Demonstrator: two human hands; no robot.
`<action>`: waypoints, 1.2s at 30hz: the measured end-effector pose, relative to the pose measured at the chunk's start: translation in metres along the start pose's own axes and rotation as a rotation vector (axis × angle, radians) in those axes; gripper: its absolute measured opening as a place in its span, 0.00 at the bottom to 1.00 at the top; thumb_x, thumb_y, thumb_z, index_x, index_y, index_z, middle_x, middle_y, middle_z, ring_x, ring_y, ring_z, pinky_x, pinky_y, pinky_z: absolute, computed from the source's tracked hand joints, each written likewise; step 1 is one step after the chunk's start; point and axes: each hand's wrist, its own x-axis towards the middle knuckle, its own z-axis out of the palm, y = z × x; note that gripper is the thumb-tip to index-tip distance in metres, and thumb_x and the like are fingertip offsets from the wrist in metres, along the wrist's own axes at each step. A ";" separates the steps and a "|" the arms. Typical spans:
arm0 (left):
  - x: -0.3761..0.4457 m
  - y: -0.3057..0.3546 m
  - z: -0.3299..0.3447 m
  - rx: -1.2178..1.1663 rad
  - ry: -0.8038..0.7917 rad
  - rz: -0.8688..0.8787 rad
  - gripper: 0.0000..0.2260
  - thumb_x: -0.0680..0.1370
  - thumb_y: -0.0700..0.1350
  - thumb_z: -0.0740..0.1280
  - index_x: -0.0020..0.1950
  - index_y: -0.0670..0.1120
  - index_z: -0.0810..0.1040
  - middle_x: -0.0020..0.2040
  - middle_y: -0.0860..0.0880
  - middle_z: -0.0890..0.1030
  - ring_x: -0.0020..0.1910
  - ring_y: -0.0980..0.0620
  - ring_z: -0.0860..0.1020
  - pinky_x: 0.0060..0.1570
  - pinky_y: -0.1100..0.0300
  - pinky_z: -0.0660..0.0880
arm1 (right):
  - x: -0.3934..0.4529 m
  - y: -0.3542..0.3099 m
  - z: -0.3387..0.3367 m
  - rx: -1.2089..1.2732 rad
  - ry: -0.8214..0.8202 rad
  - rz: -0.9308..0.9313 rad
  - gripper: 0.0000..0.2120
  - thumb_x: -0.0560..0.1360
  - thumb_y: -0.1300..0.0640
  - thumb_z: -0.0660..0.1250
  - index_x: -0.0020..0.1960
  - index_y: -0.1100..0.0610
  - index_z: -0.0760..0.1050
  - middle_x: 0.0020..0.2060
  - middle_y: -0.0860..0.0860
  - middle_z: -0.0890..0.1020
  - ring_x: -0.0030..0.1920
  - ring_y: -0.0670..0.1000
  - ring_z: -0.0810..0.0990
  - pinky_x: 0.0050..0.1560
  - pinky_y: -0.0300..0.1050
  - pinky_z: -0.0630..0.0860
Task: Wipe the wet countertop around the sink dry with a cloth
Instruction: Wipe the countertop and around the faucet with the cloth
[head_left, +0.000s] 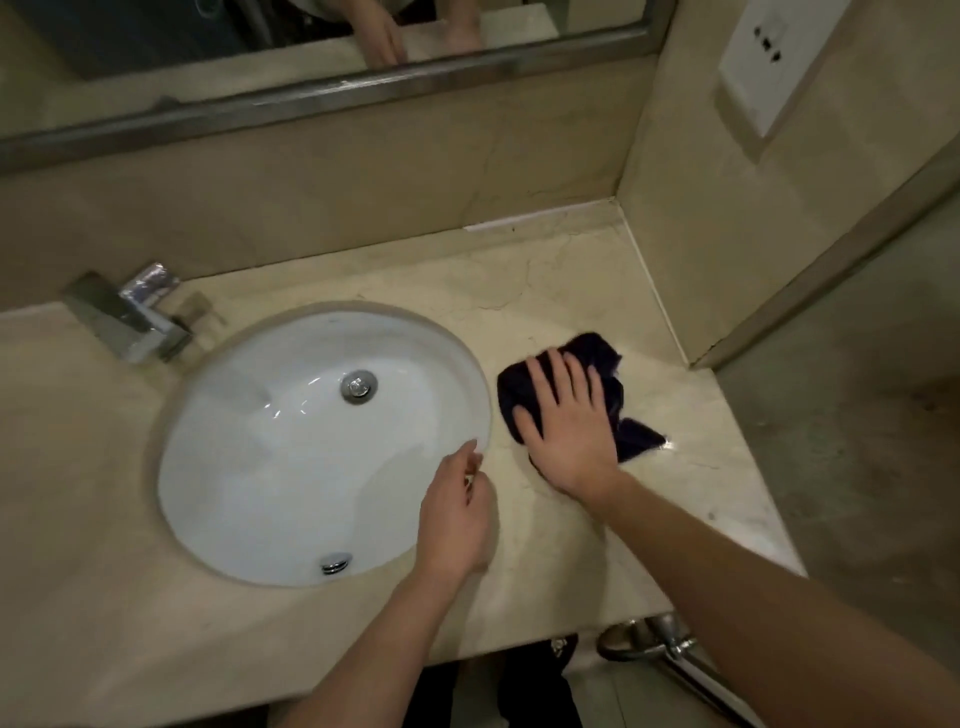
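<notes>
A dark navy cloth (613, 374) lies crumpled on the beige marble countertop (571, 291) just right of the white oval sink (291, 431). My right hand (569, 426) presses flat on the cloth with fingers spread, covering its middle. A small wet glint shows at the cloth's right corner. My left hand (457, 519) hovers at the sink's right rim, fingers loosely curled with nothing in them.
A square chrome faucet (130, 317) stands at the sink's back left. A mirror (311, 47) runs along the back wall. The side wall closes off the right of the countertop and carries a white socket plate (756, 67). A metal fitting (654, 639) sits under the front edge.
</notes>
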 end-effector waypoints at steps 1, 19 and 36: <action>-0.006 -0.008 -0.007 0.001 0.023 -0.027 0.16 0.84 0.41 0.59 0.71 0.48 0.74 0.64 0.54 0.78 0.63 0.56 0.76 0.60 0.68 0.66 | -0.021 -0.012 0.005 0.010 0.004 -0.018 0.30 0.83 0.43 0.50 0.81 0.55 0.55 0.80 0.58 0.58 0.80 0.59 0.54 0.79 0.59 0.47; 0.001 -0.098 -0.120 0.238 0.233 0.000 0.14 0.82 0.41 0.62 0.64 0.51 0.80 0.60 0.56 0.81 0.60 0.56 0.77 0.56 0.68 0.66 | 0.041 -0.065 0.016 -0.047 0.038 0.170 0.32 0.81 0.44 0.48 0.82 0.56 0.53 0.81 0.55 0.56 0.80 0.55 0.52 0.80 0.55 0.46; 0.118 -0.186 -0.282 0.514 0.413 -0.026 0.29 0.76 0.39 0.70 0.76 0.40 0.67 0.74 0.41 0.69 0.74 0.42 0.65 0.71 0.45 0.66 | 0.102 -0.093 0.018 -0.021 0.050 0.161 0.34 0.81 0.40 0.43 0.81 0.57 0.55 0.80 0.56 0.57 0.80 0.57 0.53 0.79 0.55 0.46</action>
